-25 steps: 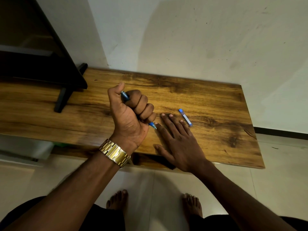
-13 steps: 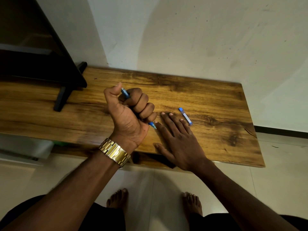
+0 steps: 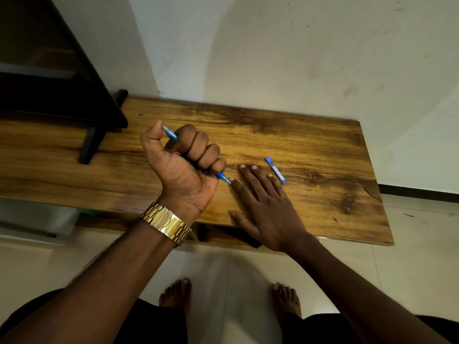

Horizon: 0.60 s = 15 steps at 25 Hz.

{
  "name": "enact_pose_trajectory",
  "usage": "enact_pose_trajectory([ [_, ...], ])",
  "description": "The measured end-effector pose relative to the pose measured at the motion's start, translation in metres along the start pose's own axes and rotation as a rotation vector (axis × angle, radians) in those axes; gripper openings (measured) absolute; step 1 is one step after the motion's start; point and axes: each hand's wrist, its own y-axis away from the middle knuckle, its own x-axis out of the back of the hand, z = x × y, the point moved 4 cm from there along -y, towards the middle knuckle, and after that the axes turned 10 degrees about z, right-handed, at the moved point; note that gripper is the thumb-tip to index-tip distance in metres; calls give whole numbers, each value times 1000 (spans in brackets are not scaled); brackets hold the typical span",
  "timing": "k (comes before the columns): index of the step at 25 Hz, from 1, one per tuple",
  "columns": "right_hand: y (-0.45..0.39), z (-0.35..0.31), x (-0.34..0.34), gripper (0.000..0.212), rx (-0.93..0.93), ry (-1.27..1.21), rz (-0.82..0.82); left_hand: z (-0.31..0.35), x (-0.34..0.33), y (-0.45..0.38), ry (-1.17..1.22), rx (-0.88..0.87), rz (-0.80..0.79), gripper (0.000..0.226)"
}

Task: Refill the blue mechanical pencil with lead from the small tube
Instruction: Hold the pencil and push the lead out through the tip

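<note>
Head view: left hand clenches the pencil in a fist, tip down; right hand lies flat on the tabletop, beside the tube. Best to keep the pencil steady and pinch the tube up.

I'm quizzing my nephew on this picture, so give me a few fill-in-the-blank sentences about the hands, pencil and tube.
1. The blue pencil is gripped in the ____ hand.
2. The right hand rests flat on the ____.
3. The lead tube lies on the wooden table, held by ____ hand.

Missing words: left; table; neither
</note>
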Motion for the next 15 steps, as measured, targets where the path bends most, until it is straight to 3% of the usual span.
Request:
enact_pose_trajectory([
  [5, 0, 0, 3, 78, -6, -7, -33, 1, 3, -4, 91, 26, 13, 58],
  [15, -1, -2, 6, 78, -2, -1, -36, 2, 1, -1, 6, 6, -10, 55],
])
